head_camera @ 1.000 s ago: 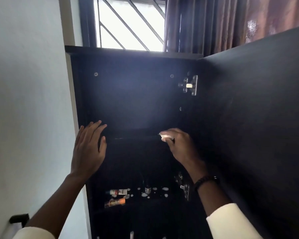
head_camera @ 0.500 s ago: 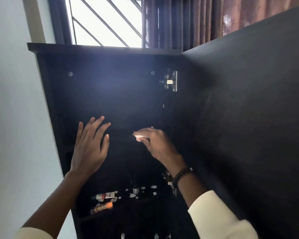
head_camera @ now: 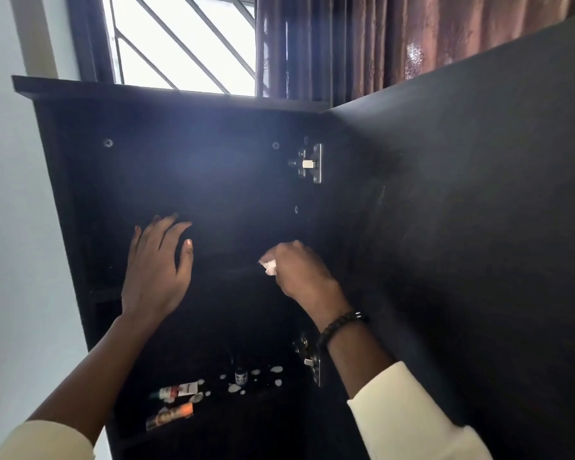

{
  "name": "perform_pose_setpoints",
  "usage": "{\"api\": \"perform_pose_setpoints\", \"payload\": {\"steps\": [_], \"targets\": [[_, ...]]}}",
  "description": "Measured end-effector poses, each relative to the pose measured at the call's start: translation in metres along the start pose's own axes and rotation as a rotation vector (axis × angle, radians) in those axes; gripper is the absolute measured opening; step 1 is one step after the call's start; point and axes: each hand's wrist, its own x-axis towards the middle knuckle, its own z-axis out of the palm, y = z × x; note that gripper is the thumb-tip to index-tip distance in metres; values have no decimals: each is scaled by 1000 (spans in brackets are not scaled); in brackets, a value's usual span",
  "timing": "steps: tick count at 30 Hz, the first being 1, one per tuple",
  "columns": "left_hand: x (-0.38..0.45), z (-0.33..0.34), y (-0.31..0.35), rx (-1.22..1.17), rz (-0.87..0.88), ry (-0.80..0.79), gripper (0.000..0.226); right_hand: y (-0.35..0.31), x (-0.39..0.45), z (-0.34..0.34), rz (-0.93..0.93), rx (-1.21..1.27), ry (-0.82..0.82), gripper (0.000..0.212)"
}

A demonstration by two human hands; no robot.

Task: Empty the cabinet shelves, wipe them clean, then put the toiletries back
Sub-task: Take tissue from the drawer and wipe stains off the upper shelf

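We judge the wiping step in hand: our right hand [head_camera: 301, 272] pinches a white wipe [head_camera: 269, 266] at the upper shelf [head_camera: 233, 272], left hand [head_camera: 156, 270] spread flat, toiletries [head_camera: 176, 391] remaining on the lower shelf to be cleared next.

Dark lower shelf [head_camera: 279, 398] with two lying tubes [head_camera: 176, 390], small bottle [head_camera: 240, 376], white specks.

My right hand [head_camera: 299, 270], pinching the white wipe [head_camera: 269, 266], has slid leftward along the front edge of the upper shelf [head_camera: 233, 270], away from the hinge side. My left hand [head_camera: 156, 270] has come off the cabinet's left edge, fingers spread.
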Motion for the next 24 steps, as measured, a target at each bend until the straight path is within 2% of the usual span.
{"api": "perform_pose_setpoints", "payload": {"steps": [4,9,12,14,18,20,24], "targets": [[2,4,-3,-19,-51,-3,32,0,9,-6,31,-88,-53,41],[4,6,-4,-23,-114,-14,35,6,18,-14,-37,12,-120,33],[4,2,-1,-33,-173,-49,36,11,21,-10,20,147,42,19],[4,0,0,-41,-205,-70,37,11,20,0,64,124,131,15],[8,-2,-2,-85,-290,-102,38,-8,20,15,119,39,128,20],[10,-3,-1,-100,-318,-121,37,-29,23,23,70,53,115,22],[13,-6,-1,-129,-360,-124,31,-55,23,21,-138,123,-21,29]]}}
